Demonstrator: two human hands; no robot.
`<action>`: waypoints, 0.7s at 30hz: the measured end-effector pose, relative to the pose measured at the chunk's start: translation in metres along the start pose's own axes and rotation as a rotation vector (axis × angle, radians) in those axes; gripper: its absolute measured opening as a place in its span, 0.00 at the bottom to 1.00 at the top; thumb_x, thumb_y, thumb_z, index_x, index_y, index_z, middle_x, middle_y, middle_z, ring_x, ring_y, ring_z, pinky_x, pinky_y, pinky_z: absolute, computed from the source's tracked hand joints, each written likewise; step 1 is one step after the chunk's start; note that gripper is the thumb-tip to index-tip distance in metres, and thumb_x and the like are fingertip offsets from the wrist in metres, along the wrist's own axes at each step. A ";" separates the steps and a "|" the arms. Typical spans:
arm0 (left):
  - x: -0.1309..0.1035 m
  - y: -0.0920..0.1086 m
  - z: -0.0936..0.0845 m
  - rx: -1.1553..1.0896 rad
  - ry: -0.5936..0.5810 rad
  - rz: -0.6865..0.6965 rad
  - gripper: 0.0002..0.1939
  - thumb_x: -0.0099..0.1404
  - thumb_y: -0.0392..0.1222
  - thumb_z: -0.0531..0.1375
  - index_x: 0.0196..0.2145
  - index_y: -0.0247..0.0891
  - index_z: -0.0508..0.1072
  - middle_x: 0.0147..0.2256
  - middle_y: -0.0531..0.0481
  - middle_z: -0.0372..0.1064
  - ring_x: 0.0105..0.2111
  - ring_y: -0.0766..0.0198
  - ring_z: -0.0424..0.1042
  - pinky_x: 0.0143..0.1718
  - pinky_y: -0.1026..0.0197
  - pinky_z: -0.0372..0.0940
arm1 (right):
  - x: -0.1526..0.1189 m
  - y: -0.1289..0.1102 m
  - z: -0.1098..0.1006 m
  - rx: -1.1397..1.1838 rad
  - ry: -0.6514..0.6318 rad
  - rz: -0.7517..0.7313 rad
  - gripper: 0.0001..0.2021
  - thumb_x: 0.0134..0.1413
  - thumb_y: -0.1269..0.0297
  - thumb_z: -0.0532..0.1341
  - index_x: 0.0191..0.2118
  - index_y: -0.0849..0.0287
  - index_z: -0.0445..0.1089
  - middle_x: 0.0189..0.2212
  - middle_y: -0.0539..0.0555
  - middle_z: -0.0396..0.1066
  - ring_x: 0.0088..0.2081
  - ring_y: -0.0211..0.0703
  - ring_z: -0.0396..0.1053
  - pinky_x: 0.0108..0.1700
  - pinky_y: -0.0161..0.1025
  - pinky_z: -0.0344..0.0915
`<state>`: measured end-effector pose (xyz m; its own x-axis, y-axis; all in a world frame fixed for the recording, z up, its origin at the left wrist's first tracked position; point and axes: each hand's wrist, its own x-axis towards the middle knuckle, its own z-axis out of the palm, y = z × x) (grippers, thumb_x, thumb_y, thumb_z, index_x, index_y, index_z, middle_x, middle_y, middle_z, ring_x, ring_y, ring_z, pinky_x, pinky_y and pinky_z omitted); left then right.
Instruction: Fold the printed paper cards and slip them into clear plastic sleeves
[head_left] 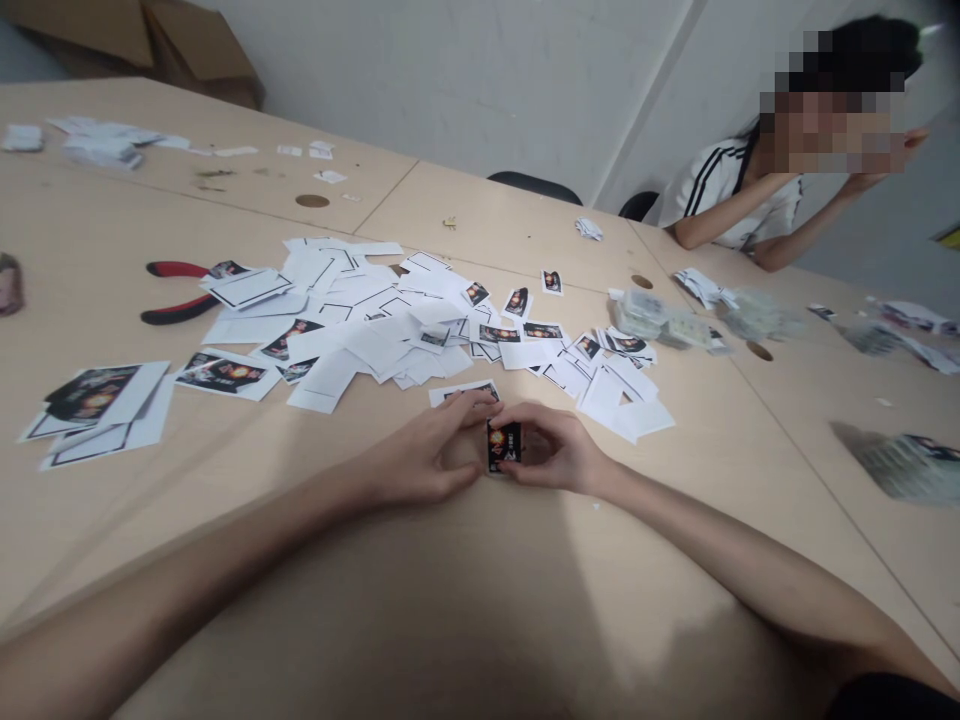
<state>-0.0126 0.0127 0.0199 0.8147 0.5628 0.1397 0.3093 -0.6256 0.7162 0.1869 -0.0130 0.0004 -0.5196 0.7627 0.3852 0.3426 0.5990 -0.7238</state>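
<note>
Near centre of the table: small dark printed card, lying between both hands. Right hand clamped on it, thumb at near edge, fingers at far edge. Left hand just left of card, thumb and fingers apart, fingertips by its far left corner; cannot tell whether they touch. Beyond the hands, a loose heap of paper slips. Red-handled pliers at the heap's left. Clear boxes to its right. Far right, a seated person, arms raised.
</note>
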 end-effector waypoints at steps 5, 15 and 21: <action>0.000 0.000 0.002 -0.007 0.010 -0.015 0.26 0.55 0.34 0.53 0.51 0.39 0.50 0.51 0.45 0.56 0.51 0.59 0.56 0.49 0.57 0.55 | 0.000 0.000 0.001 0.007 0.002 -0.002 0.17 0.43 0.70 0.59 0.42 0.57 0.60 0.38 0.54 0.65 0.37 0.39 0.66 0.34 0.36 0.67; 0.003 0.002 0.005 0.003 0.047 -0.037 0.21 0.58 0.41 0.53 0.49 0.38 0.53 0.49 0.45 0.59 0.50 0.59 0.58 0.47 0.58 0.56 | 0.000 0.000 0.001 0.022 0.021 -0.023 0.16 0.43 0.69 0.60 0.42 0.57 0.61 0.38 0.54 0.65 0.37 0.39 0.66 0.36 0.37 0.67; 0.004 0.001 0.006 0.006 0.066 -0.024 0.21 0.57 0.41 0.54 0.48 0.40 0.53 0.47 0.47 0.60 0.47 0.59 0.60 0.46 0.59 0.57 | 0.000 0.000 0.001 0.020 0.007 -0.017 0.16 0.44 0.69 0.59 0.43 0.58 0.60 0.37 0.54 0.65 0.36 0.39 0.65 0.34 0.36 0.66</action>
<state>-0.0061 0.0110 0.0169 0.7729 0.6121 0.1672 0.3320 -0.6147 0.7155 0.1863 -0.0135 0.0002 -0.5196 0.7540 0.4019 0.3177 0.6072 -0.7283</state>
